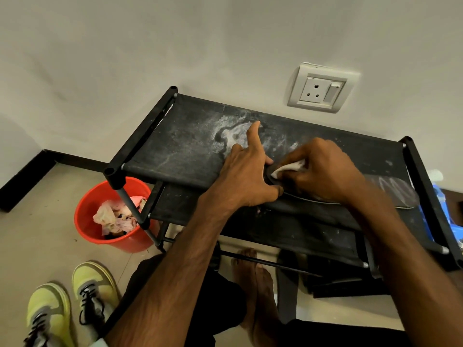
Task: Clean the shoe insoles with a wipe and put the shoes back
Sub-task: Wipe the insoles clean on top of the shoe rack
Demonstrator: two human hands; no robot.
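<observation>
While the dark insole [390,194] lies flat on the dusty top shelf of the shoe rack [180,146], pale smears on its toe end, the right hand [323,169] clutches a white wipe [288,168] against its heel end. The left hand [246,176] pinches that end, index finger stretched forward.

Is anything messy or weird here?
Yes. A white powdery smear covers the middle of the top shelf of the black shoe rack, right beside the pointing finger of the left hand. It looks like spilled dust on the otherwise dark fabric.
</observation>
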